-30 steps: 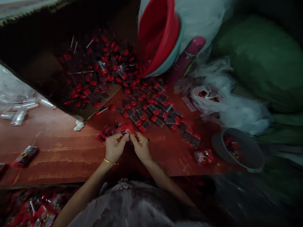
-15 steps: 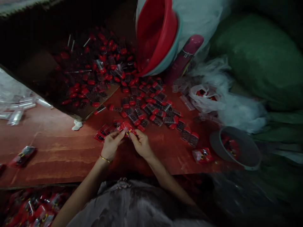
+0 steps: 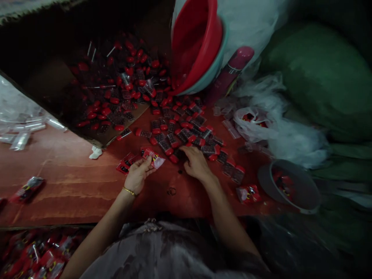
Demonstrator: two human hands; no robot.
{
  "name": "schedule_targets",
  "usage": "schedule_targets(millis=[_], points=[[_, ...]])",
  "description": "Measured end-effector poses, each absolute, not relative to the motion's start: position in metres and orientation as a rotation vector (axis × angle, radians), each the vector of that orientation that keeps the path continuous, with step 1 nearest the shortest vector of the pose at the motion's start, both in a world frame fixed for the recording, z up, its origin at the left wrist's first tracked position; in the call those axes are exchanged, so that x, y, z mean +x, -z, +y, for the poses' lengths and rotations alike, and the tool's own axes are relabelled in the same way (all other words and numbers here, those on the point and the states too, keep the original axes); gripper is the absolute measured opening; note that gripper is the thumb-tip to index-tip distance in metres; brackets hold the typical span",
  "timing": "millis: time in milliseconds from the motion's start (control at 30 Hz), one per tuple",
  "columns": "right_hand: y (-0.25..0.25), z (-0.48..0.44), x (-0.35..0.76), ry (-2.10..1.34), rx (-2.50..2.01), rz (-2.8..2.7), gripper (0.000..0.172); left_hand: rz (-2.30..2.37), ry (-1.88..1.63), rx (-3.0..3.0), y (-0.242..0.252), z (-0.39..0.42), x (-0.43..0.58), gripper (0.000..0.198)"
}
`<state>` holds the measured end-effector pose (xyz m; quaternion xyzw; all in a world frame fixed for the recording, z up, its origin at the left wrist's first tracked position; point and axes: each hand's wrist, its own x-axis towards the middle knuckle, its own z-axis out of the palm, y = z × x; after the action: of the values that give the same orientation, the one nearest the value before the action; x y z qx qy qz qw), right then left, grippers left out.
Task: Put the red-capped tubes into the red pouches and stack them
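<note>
Right now my left hand (image 3: 138, 176) pinches a small red packet (image 3: 156, 159), thumb and fingers closed on it, its pale, clear end pointing to the right. Just left of it, more red packets (image 3: 124, 163) lie overlapping on the reddish table (image 3: 95, 195). My right hand (image 3: 198, 163) is at the near edge of the scattered red-capped containers (image 3: 187, 133), thumb parted from the curled fingers; I cannot tell whether its fingertips touch one. Thin dark rings (image 3: 171, 191) lie on the table between my wrists. Beyond, a cardboard box (image 3: 55, 83) holds more such containers, with a red basin (image 3: 213, 38) tilted at its right side
</note>
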<state>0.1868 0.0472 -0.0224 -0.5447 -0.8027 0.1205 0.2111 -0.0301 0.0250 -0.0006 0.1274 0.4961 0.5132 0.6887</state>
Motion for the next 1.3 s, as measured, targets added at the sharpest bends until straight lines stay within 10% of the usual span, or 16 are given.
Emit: schedule_targets(millis=[267,767,1300], points=[[0.036,0.037,0.188,-0.128,-1.56,-2.408,0.024,1.063,-1.137,0.26,-0.002,0.022,-0.034,0.04],[0.025,-0.014,0.161,-1.285,-1.275,-1.573,0.027,1.18,-1.202,0.484,0.003,0.019,-0.033,0.039],[0.001,-0.011,0.149,-1.496,-1.287,-1.486,0.028,1.062,-1.102,0.978,0.002,0.014,-0.038,0.032]])
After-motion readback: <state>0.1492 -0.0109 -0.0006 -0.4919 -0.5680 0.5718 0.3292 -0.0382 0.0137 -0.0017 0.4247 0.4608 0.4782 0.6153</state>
